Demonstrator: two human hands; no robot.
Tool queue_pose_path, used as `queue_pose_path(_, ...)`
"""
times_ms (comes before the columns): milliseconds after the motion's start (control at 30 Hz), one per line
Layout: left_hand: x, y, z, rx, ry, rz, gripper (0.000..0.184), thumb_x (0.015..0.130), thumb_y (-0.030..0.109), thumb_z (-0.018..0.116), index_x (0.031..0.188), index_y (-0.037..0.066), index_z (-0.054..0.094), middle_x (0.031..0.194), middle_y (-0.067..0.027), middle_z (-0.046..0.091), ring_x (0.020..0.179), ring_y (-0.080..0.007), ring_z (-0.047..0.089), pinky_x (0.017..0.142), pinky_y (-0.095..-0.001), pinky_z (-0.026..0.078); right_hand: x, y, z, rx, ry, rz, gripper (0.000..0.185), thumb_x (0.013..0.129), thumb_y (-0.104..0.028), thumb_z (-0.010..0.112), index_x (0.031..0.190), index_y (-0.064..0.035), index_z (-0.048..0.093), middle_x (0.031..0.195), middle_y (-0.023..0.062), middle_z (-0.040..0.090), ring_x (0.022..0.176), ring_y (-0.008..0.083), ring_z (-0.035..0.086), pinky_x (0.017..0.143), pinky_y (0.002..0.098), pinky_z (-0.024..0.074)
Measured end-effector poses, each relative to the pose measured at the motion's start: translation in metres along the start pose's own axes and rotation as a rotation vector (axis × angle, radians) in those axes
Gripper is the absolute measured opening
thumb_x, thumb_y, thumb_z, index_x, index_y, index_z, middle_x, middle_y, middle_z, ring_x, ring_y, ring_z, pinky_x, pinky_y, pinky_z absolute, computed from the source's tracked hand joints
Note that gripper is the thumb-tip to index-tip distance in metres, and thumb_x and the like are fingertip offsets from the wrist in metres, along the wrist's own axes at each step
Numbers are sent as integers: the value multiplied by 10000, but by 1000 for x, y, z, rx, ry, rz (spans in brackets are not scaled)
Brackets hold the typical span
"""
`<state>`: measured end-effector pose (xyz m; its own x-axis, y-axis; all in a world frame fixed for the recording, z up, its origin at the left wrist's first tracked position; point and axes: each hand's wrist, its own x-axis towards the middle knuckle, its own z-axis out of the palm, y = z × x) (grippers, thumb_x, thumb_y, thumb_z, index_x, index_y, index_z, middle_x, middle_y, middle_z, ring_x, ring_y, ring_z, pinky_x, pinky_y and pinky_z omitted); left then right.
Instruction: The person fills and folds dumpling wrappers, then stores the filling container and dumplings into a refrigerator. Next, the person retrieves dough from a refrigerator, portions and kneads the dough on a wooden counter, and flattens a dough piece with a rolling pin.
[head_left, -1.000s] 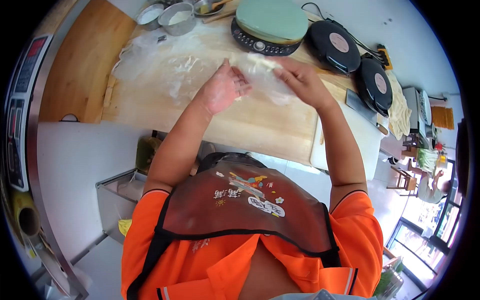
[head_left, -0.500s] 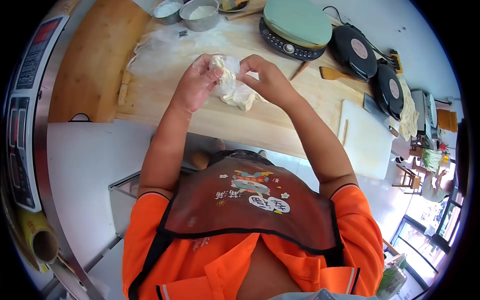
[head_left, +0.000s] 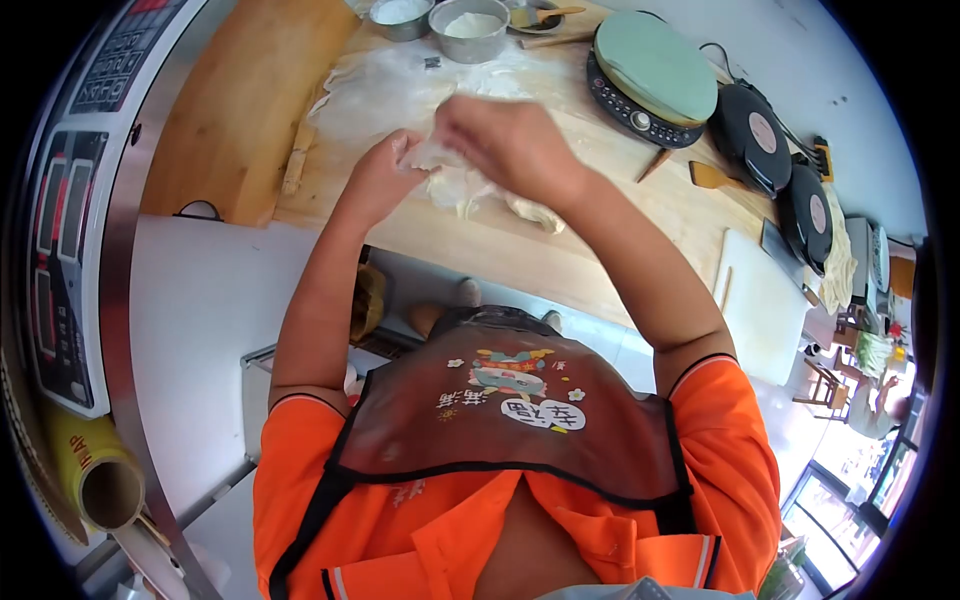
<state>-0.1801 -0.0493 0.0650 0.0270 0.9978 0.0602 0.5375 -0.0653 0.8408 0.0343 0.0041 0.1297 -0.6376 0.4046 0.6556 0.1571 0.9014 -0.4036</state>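
My left hand is closed on a crumpled, see-through plastic bag, pinching its edge above the wooden worktop. My right hand, slightly blurred, is raised just to the right with curled fingers at the top of the same plastic. Pale, soft dough lies below the hands, its left part under or inside the clear plastic. My right wrist and fingers hide some of the dough and plastic.
Behind the hands stand metal bowls of white powder, a brush and a green-topped round griddle. To the right are black round pans, a wooden spatula and a white cutting board. A scale stands left.
My right hand has moved up and across toward the left hand. The dough, held up in the plastic before, now sits lower on the worktop. The view has shifted left.
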Motion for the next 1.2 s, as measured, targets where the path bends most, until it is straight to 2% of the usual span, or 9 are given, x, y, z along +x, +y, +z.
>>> queue_pose_path(100,-11,24,-26,-204,169,-487,219,945,98,537,1135,8,597,977,-71,648,873,-129,620,763,-305,509,-26,-18,38,127,-235,154,287,883,-185,690,1134,-104,575,1079,101,637,838,348,662,688,443,552)
queue_pose_path(233,-34,-49,-69,-784,80,-564,379,959,114,476,1311,-6,547,1180,-135,654,1018,-292,656,885,-400,542,-29,-12,83,298,-309,573,588,854,-131,731,1388,-75,491,1311,198,510,1034,378,630,866,443,528)
queue_pose_path(367,-35,-109,-113,-1355,119,-406,375,978,41,454,1339,-43,504,1341,-207,569,1307,-323,513,1175,-477,359,-19,34,196,695,-246,572,515,899,-117,669,1379,-45,497,1255,188,561,1042,317,641,889,383,522)
queue_pose_path(467,-7,-228,-143,-1316,305,-439,369,942,84,531,1300,-7,543,1325,-193,595,1248,-328,562,1079,-473,455,-14,50,231,1184,-39,924,425,924,-107,622,1332,-24,532,1195,187,599,1064,287,632,923,348,501)
queue_pose_path(533,7,-263,-145,-272,249,-531,356,903,103,584,1247,13,573,1288,-181,622,1197,-341,591,999,-486,496,-18,59,239,1253,234,1012,370,938,-111,602,1292,-14,559,1160,180,622,1089,273,623,953,336,479)
queue_pose_path(667,36,-250,-135,1153,212,-544,341,816,69,612,1154,23,599,1160,-116,674,1094,-329,636,847,-491,539,-81,73,174,426,-32,727,355,902,-98,635,1249,-39,591,1171,141,628,1134,314,595,1021,368,436)
queue_pose_path(967,76,-196,-155,-226,-205,-497,457,845,-27,438,1281,-5,572,1204,-278,631,1113,-341,631,967,-428,498,-199,82,64,-502,-370,589,600,825,-248,742,1374,-129,529,1339,100,572,1231,303,532,1054,479,395)
queue_pose_path(1067,76,-223,-154,792,-284,-380,392,869,-13,421,1215,2,604,1138,-236,665,1057,-322,652,932,-428,511,-198,143,82,-192,-117,940,522,887,-304,699,1351,-113,556,1223,123,644,1128,332,591,974,415,461)
queue_pose_path(1200,83,-216,-159,1150,-41,-442,292,899,45,452,1131,16,626,1102,-237,672,981,-381,668,860,-455,525,-112,164,64,431,-5,1073,494,963,-397,602,1352,-95,560,1186,149,663,1109,349,605,925,381,479)
